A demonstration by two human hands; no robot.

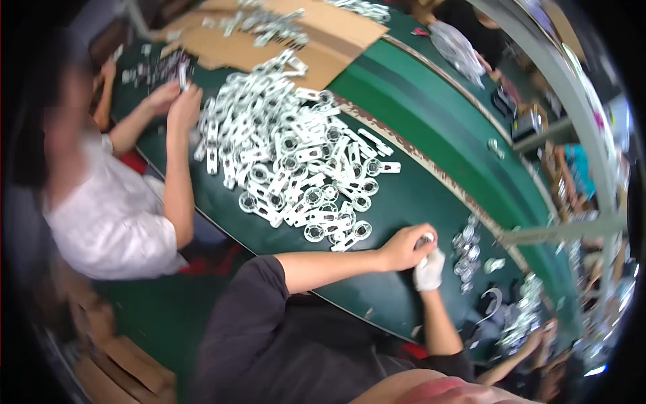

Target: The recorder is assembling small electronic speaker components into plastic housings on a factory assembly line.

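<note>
My left hand (402,249), bare, is closed at the near edge of the green table (377,296). Against it presses my right hand (428,272), in a white glove and also closed. Between the fingers of both shows a small whitish part (425,240), mostly hidden, so its exact kind is unclear. To the left of my hands lies a big heap of white plastic parts (289,145), each a flat bar with a round ring end. On my right are several small, shiny round pieces (465,254), with a white piece (494,264) beside them.
A co-worker in a white shirt (118,222) sits at left, holding a white part (183,75). Cardboard (350,40) lies behind the heap, near a green conveyor belt (431,114). Another person's hands (538,337) are by a second heap (525,313) at right.
</note>
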